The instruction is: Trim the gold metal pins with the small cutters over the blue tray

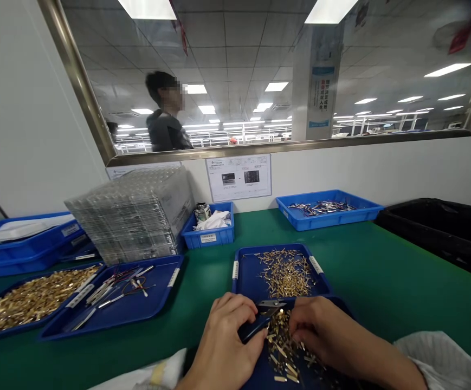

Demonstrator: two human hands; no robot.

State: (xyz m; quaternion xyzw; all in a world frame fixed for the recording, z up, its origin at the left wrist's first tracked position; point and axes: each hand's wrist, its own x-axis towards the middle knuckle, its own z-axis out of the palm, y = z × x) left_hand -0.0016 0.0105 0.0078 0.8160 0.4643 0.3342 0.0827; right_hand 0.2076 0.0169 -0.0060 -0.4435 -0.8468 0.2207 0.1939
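My left hand (231, 336) is wrapped round blue-handled pliers (255, 326), whose short metal jaws point right over the near blue tray (255, 374). In that tray lie small gold-coloured metal pieces (284, 346), some flat and strip-like. My right hand (314, 327) is over the same tray, just right of the jaws, its fingers curled and pinched together; whatever they hold is hidden. Directly behind stands another blue tray (245, 271) with a heap of thin gold-coloured pins (287, 273).
Left are a tray (154, 303) of tools and wires, a tray of gold parts (36, 298) and stacked clear plastic trays (137, 216). Behind sit a small blue bin (223, 236) and a blue tray (320, 221) of thin pieces. A black-lined bin (434, 238) stands right. A person (166, 119) appears beyond the window.
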